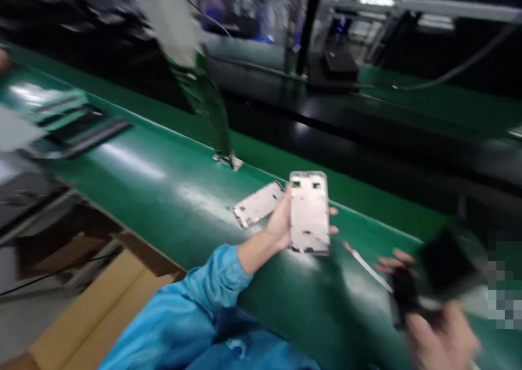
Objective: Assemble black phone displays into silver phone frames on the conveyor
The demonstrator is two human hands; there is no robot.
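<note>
My left hand (280, 224) holds up a pale phone-sized frame (309, 215), its fingertips showing past the far edge. The frame has two square cutouts near its top. A similar pale frame (259, 204) lies on the green work surface, partly behind that hand. At the lower right, my right hand (442, 329) is blurred by motion, its fingers wrapped around a dark object (403, 294). A thin white strip with an orange-brown tip (372, 271) extends to the left of this object.
The green work surface (142, 196) runs diagonally across the view. Dark and green trays (81, 123) sit at the left. A blurred dark block (448, 258) is beyond my right hand. Near the far edge lies a small pale part (234, 162). Cardboard (106, 299) is below left.
</note>
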